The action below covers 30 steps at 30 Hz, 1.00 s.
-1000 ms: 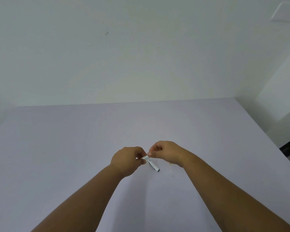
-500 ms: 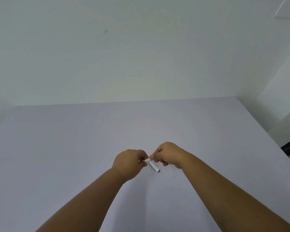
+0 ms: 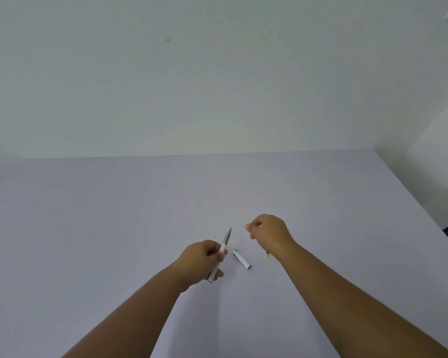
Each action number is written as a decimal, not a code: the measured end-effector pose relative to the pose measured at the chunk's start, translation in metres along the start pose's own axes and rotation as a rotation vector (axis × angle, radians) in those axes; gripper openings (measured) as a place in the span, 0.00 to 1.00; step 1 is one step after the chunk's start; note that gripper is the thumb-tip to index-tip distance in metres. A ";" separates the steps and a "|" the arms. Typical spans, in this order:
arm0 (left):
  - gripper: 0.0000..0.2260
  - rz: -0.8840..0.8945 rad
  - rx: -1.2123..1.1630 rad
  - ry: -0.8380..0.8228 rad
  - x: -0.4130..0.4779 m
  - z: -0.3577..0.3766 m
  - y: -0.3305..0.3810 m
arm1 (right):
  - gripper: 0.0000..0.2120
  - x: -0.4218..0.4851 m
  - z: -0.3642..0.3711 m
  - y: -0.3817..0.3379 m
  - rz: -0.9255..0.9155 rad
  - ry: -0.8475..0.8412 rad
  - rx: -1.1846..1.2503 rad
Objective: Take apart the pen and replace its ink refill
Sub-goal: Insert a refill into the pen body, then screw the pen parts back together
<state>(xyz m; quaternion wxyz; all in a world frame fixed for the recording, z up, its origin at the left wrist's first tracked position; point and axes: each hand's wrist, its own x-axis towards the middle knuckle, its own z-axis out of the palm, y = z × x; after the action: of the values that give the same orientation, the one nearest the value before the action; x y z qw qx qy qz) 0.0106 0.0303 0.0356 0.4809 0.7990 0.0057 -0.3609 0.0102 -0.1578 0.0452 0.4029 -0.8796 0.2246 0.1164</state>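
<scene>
Glossy white pen [image 3: 219, 257], metallic tip; matt lilac table [image 3: 88, 228].

Left hand [image 3: 201, 259] fisted in a closed grip, right hand [image 3: 268, 232] curled, both forearms outstretched.

**Pen held left, cap on table**

Left hand [image 3: 201, 259] closed around white pen body [image 3: 219, 257], grey tip pointing up and away. Right hand [image 3: 268, 232] raised just beside, fingers curled; contents not discernible. White cap [image 3: 241, 259] lying on pale table [image 3: 88, 228] between both hands. Small yellow item [image 3: 268, 254] partly hidden under right wrist.
</scene>
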 end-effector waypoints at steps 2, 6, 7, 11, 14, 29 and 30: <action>0.08 -0.041 -0.124 -0.032 0.004 -0.001 -0.004 | 0.11 0.005 0.017 0.008 -0.003 -0.063 -0.119; 0.08 -0.080 -0.235 -0.076 0.009 -0.003 -0.014 | 0.07 0.012 0.051 0.021 0.042 -0.114 -0.251; 0.09 -0.087 -0.255 -0.081 0.011 -0.004 -0.016 | 0.09 0.014 0.056 0.024 0.049 -0.110 -0.263; 0.10 -0.105 -0.295 -0.088 0.016 -0.005 -0.022 | 0.16 0.020 0.072 0.034 0.050 -0.054 -0.356; 0.09 -0.113 -0.294 -0.090 0.017 -0.006 -0.024 | 0.15 0.023 0.079 0.040 0.050 -0.057 -0.361; 0.11 -0.113 -0.234 -0.154 0.007 0.001 -0.018 | 0.03 0.026 0.028 -0.006 0.175 -0.038 0.844; 0.11 -0.110 -0.228 -0.159 0.005 0.003 -0.016 | 0.03 0.025 0.026 -0.010 0.168 -0.031 0.853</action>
<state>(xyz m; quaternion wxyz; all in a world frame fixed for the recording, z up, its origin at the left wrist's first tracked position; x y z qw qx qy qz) 0.0073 0.0353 0.0191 0.5471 0.7066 0.0523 -0.4458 0.0361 -0.1397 0.0255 0.7226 -0.6112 0.3174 0.0586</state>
